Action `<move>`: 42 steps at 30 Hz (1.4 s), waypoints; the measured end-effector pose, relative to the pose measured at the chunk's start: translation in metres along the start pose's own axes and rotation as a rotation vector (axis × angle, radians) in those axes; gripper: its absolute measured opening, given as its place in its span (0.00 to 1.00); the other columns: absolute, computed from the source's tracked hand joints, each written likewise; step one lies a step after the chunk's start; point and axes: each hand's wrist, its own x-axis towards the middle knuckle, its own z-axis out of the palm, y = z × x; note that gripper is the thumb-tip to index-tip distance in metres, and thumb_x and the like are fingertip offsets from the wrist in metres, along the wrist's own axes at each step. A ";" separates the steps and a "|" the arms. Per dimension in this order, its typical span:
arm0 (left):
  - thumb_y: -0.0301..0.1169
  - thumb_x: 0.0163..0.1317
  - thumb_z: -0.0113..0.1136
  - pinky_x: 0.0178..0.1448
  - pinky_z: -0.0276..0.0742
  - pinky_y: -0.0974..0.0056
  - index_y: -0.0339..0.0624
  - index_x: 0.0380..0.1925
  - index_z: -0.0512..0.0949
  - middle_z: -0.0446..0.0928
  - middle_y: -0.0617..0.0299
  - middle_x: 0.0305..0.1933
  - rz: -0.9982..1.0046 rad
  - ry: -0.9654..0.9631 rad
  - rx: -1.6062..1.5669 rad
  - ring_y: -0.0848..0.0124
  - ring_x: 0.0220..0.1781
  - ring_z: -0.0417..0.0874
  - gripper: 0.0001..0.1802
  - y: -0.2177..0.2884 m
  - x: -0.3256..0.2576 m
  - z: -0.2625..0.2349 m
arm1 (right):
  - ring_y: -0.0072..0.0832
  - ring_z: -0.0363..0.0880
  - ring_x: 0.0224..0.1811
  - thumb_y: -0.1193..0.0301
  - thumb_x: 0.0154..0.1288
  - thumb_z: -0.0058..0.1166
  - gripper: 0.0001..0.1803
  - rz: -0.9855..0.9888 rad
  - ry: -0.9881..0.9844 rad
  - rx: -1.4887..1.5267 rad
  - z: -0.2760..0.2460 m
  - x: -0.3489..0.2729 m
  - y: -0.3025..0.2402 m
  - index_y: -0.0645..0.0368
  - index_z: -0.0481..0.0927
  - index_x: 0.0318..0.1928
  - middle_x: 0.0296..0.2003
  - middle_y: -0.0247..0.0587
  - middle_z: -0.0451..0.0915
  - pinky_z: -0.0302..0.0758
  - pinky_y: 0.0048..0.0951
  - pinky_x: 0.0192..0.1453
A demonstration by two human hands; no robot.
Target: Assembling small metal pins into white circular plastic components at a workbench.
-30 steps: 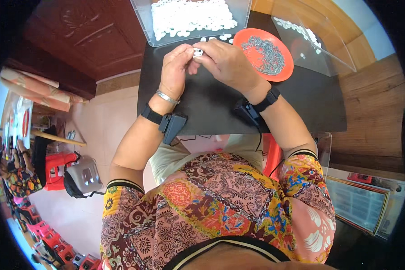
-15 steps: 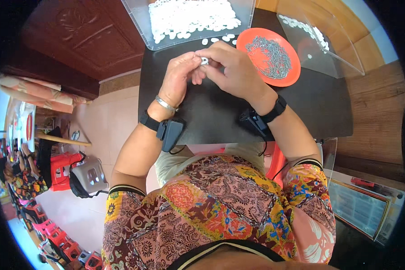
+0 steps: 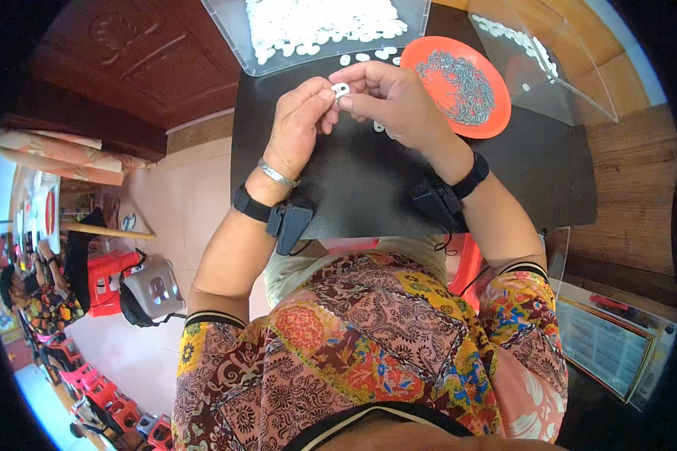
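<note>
A small white oval plastic piece (image 3: 341, 89) with a dark hole is held up over the dark table between my two hands. My left hand (image 3: 297, 120) pinches its left side between thumb and fingertips. From the other side, the thumb and index finger of my right hand (image 3: 402, 105) close on it, the other fingers curled behind. Whether a thin metal part is also in my fingers is too small to tell. Under my right hand lie a couple of similar white pieces (image 3: 379, 127), partly covered by it.
A clear plastic bin (image 3: 237, 49) heaped with white pieces stands at the far side. To its right is an orange-red plate (image 3: 438, 105) of thin grey metal pins or screws. A transparent panel (image 3: 579, 83) stands at the far right. Another person (image 3: 41, 301) sits at far left.
The white piece has turned so that more of its face and hole shows. My right thumb and index finger have spread slightly, and the white pieces beneath that hand have come into sight.
</note>
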 end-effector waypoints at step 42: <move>0.33 0.61 0.45 0.20 0.55 0.75 0.38 0.21 0.72 0.66 0.69 0.16 0.040 0.138 -0.144 0.83 0.17 0.62 0.13 0.002 -0.012 0.011 | 0.23 0.79 0.28 0.74 0.55 0.61 0.13 -0.486 0.115 -0.554 0.012 -0.002 0.002 0.60 0.79 0.42 0.30 0.37 0.81 0.75 0.21 0.32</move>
